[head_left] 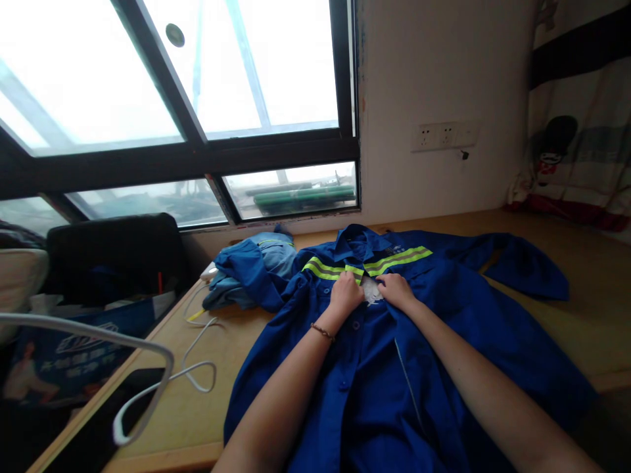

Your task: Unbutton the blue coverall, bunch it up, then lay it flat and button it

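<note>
A blue work jacket (pixel 315 355) with yellow-green reflective strips lies spread on the wooden table, its collar toward the wall. My left hand (pixel 346 290) is closed on the jacket's front edge just below the chest strip. Across the gap, my right hand (pixel 396 290) pinches the opposite front edge. Between the two hands the jacket front is parted, and a whitish patch (pixel 372 291) shows there; I cannot make out what it is. Buttons run down the left front edge.
Folded blue clothing (pixel 256 263) lies at the table's back left. A white cable (pixel 192 371) loops over the wooden table (pixel 236 355) beside a dark flat object (pixel 133 407). Behind are a window and wall sockets (pixel 436 136); a curtain (pixel 582 131) hangs at right.
</note>
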{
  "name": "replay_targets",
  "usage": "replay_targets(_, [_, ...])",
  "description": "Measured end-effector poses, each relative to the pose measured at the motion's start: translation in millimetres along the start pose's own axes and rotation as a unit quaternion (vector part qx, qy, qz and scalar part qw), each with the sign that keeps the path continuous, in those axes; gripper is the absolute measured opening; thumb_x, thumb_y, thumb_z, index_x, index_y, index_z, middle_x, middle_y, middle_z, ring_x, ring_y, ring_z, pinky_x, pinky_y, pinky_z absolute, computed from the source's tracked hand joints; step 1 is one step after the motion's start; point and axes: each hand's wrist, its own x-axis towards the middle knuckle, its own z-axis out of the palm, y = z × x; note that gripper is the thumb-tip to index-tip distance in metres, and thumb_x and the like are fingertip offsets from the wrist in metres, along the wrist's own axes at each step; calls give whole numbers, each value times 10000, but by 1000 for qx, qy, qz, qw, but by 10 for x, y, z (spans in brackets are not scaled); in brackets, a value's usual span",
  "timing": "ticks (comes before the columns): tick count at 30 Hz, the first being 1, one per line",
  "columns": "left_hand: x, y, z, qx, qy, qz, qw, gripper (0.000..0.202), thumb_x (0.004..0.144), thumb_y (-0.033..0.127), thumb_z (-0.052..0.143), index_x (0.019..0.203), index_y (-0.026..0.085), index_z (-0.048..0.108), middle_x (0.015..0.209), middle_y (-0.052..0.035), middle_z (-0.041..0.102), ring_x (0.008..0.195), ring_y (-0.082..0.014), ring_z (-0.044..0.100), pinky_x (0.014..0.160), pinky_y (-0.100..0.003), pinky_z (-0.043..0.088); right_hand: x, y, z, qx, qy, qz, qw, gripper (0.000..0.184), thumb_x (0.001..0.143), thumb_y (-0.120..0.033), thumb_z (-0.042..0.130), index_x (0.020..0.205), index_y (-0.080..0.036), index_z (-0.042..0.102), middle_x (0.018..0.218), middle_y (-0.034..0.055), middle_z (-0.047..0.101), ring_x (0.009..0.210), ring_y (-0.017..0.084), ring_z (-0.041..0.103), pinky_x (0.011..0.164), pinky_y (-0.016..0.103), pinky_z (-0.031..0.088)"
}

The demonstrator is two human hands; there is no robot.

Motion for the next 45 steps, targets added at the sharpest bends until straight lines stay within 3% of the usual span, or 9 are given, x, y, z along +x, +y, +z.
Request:
replay_targets(5, [38,-90,-6,-73,-2,13,997,139,747,267,471,728,140,524,769,-105,592,763,-217,569,677,-308,408,120,101,-26,245,43,58,967,291,634,-165,464,819,-149,688,825,68,675,817,218,598,743,301,439])
replay_targets(8, [64,-64,3,-235,10,-1,972,210,766,335,482,658,156,496,651,-53,589,679,-185,583,650,-304,437,118,92,-153,291,80,62,951,327,676,-214,422,869,-129,672,823,57,667,768,193,599,686,281,454])
replay_targets(10, [90,-31,24,-415,-6,-42,909,226,774,365,489,693,154,486,609,-30,589,597,-161,589,592,-293,464,73,35,-242,323,145,30,935,293,678,-233,435,806,-133,679,833,54,654,797,187,585,727,277,439])
replay_targets(13, [120,-7,65,-632,-54,-110,765,224,733,338,579,767,134,494,641,-40,620,578,-148,612,570,-278,500,-10,-91,-291,370,182,-38,910,212,654,-233,481,681,-150,674,822,49,643,825,187,567,791,284,409])
replay_targets(15, [123,-18,82,-693,-80,-133,704,228,693,276,641,789,111,516,686,-65,636,626,-150,628,615,-271,516,-46,-159,-256,430,110,-23,896,200,641,-221,483,678,-156,669,781,44,651,814,189,574,798,290,413])
replay_targets(18, [112,-47,79,-721,-108,-147,669,197,681,192,656,803,88,541,734,-93,647,670,-155,638,658,-263,524,-58,-191,-193,535,-28,79,841,235,623,-191,463,737,-147,663,728,50,662,752,189,599,755,297,441])
replay_targets(23, [99,-60,61,-722,-119,-154,664,190,660,157,670,793,85,556,736,-94,651,685,-166,642,697,-292,531,-42,-149,-253,603,-147,112,776,276,692,-224,420,830,-143,644,734,62,663,657,167,602,621,276,464])
replay_targets(30, [82,-44,68,-716,-108,-134,676,206,632,185,691,758,91,558,693,-73,644,643,-157,638,671,-286,532,1,-81,-95,638,-136,179,737,129,687,-177,540,746,-129,645,629,28,632,457,69,490,394,160,349])
replay_targets(45, [74,-50,93,-708,-102,-118,689,212,635,217,685,764,104,561,734,-82,657,670,-173,643,686,-302,529,-19,-68,-36,628,-90,150,758,169,615,-228,653,760,-142,673,662,11,647,466,63,479,401,170,337])
